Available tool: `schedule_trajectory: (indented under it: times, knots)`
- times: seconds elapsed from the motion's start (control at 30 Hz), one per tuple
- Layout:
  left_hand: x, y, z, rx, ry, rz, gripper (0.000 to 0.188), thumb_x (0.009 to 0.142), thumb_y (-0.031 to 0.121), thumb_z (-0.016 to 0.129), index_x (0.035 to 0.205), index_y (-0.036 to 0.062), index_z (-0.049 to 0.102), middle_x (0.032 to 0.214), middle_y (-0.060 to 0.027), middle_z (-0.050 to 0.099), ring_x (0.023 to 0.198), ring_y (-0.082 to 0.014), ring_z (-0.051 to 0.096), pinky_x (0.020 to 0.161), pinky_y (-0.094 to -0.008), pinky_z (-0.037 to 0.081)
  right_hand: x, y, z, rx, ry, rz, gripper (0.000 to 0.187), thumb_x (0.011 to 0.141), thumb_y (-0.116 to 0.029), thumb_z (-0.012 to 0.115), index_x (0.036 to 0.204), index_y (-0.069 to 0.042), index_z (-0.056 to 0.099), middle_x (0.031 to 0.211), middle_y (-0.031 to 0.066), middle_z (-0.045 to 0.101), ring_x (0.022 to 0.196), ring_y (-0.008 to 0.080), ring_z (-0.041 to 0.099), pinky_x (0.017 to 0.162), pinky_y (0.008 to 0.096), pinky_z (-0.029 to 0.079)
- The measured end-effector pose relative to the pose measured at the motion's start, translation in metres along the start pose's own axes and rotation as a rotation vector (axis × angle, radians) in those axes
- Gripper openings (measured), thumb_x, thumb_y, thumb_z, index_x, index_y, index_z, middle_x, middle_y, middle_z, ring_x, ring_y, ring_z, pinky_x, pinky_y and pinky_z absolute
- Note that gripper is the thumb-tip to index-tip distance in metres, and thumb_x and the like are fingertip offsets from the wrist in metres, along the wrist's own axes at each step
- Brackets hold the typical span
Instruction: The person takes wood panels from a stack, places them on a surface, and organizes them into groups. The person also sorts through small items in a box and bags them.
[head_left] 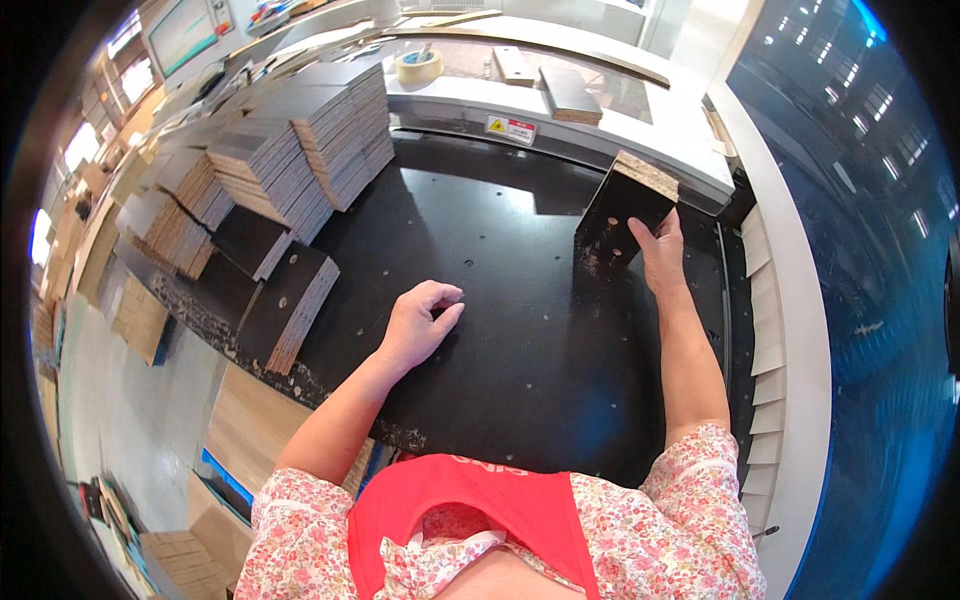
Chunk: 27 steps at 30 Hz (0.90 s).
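My right hand [662, 250] grips a small stack of dark-faced chipboard pieces [625, 205] at the right of the black work table [470, 380]. The thumb lies on the dark face, close to small round holes, and the other fingers are mostly hidden behind. The stack stands on edge, its raw brown edges facing up. My left hand [425, 320] is over the middle of the table with its fingers loosely curled. A small gap shows between thumb and forefinger, and nothing visible is held there. Left of it lies a single dark chipboard piece [290, 300].
Tall stacks of chipboard pieces [345, 130] stand at the table's far left. Beyond the table, a white ledge [440, 103] carries a tape roll [419, 67] and small flat boards [570, 95]. A white machine frame [790, 250] with pale flaps runs along the right.
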<state>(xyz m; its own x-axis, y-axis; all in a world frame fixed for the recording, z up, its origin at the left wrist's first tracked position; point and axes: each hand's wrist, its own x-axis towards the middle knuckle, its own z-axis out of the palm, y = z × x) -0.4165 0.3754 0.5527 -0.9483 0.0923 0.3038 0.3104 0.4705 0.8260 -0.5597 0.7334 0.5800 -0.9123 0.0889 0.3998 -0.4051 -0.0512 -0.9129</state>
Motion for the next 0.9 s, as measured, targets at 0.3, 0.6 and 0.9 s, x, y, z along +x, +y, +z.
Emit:
schedule_trajectory:
  times: [0.3,0.6,0.9]
  knots:
    - [-0.011,-0.007,0.001,0.175,0.071,0.184,0.015,0.081,0.008,0.070,0.096,0.0046,0.068,0.099,-0.0084,0.066,0.094,-0.0258,0.062,0.083,-0.0355,0.051,0.008,-0.016,0.004,0.092,0.079,-0.201,0.052,0.088,-0.006,0.070,0.134,-0.002,0.047,0.122,0.0048,0.059,0.110,0.0149,0.055,0.095,0.0280,0.044]
    - [-0.009,-0.005,0.003,0.268,0.048,0.228,0.015,0.080,0.010,0.070,0.095,0.0061,0.067,0.096,-0.0059,0.066,0.093,-0.0250,0.060,0.082,-0.0356,0.050,-0.008,0.002,-0.001,-0.110,0.102,-0.006,0.064,0.081,-0.013,0.078,0.135,0.002,0.047,0.120,0.0089,0.061,0.105,0.0187,0.059,0.092,0.0306,0.047]
    - [-0.010,-0.002,0.001,0.281,0.043,0.204,0.014,0.080,0.011,0.070,0.093,0.0063,0.068,0.095,-0.0058,0.065,0.093,-0.0254,0.060,0.083,-0.0362,0.050,0.054,-0.064,-0.014,-1.157,-0.237,0.035,0.065,0.073,-0.026,0.080,0.125,0.002,0.053,0.104,0.0212,0.068,0.099,0.0361,0.065,0.086,0.0406,0.051]
